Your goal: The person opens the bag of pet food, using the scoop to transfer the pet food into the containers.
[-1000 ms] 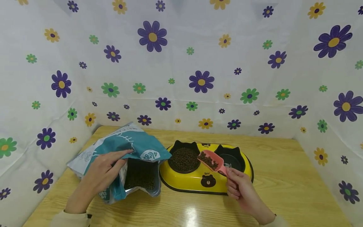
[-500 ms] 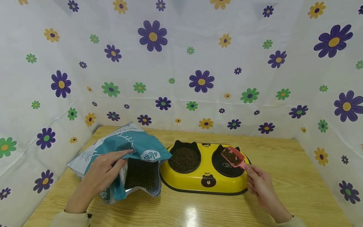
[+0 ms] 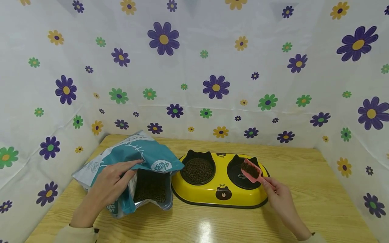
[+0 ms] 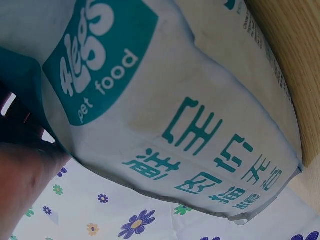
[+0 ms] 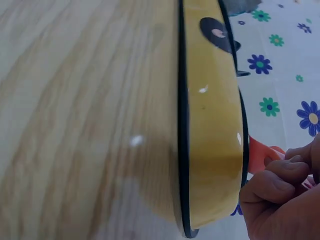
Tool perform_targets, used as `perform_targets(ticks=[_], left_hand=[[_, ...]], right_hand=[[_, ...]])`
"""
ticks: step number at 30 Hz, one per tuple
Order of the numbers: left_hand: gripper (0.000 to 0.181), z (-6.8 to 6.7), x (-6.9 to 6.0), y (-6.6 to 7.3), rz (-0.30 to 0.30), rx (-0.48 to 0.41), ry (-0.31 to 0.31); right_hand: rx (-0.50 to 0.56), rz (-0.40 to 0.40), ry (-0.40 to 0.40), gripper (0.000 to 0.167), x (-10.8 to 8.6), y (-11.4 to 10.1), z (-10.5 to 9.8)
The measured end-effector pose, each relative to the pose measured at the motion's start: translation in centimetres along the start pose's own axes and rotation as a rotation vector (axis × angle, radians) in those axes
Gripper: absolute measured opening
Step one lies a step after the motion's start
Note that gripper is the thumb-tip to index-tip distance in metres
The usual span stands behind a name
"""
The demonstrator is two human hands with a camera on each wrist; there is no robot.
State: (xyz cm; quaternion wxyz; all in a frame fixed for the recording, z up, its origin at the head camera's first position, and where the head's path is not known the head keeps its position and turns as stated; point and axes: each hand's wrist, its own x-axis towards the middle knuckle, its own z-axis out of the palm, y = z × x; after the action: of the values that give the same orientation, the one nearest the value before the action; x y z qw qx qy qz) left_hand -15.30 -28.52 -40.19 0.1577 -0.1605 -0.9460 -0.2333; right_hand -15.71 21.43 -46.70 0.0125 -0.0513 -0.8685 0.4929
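My right hand [image 3: 281, 199] grips the handle of a small pink scoop [image 3: 254, 173]. Brown kibble [image 3: 251, 168] lies in the scoop, which tilts over the right black bowl [image 3: 234, 173] with its fish print. The left black bowl [image 3: 199, 160] is filled with kibble. Both bowls sit in a yellow bear-print feeder [image 3: 200, 195]. On the left, my left hand [image 3: 107, 184] holds the rim of a teal and white pet food bag [image 3: 152, 152], its mouth held apart and kibble inside. In the right wrist view, curled fingers [image 5: 275, 187] cover the scoop handle; the scoop's bowl is hidden.
The feeder stands on a wooden table [image 3: 307, 189], close to the right of the bag's mouth. A white flowered cloth [image 3: 194, 67] hangs behind the table and along both sides.
My right hand has carried the loaded scoop rightward from between the bowls to over the right bowl, and has tilted it. My left hand and the bag have stayed in place.
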Motion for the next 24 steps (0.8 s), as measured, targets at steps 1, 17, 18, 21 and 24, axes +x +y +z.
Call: perform_targets(ticks=[1,17,18,21,24], left_hand=[[0.037,0.0,0.0,0.0,-0.003,-0.007,-0.003],[0.037,0.0,0.1,-0.1,0.001,0.003,0.004],[0.037,0.1,0.0,-0.1,-0.001,-0.001,0.002],[0.037,0.2,0.0,-0.2,0.000,-0.002,0.003],[0.036,0.2,0.1,-0.2,0.008,0.011,0.008]], right_hand=[[-0.050,-0.041,0.018,0.040,-0.1,0.1,0.1],[-0.410,-0.651,0.257,0.017,-0.1,1.3,1.0],[-0.444,-0.675,0.266,0.018,-0.2,1.3,1.0],[-0.555,-0.733,0.289,0.022,-0.2,1.2,0.9],[-0.625,-0.763,0.296,0.024,-0.5,1.1,0.8]])
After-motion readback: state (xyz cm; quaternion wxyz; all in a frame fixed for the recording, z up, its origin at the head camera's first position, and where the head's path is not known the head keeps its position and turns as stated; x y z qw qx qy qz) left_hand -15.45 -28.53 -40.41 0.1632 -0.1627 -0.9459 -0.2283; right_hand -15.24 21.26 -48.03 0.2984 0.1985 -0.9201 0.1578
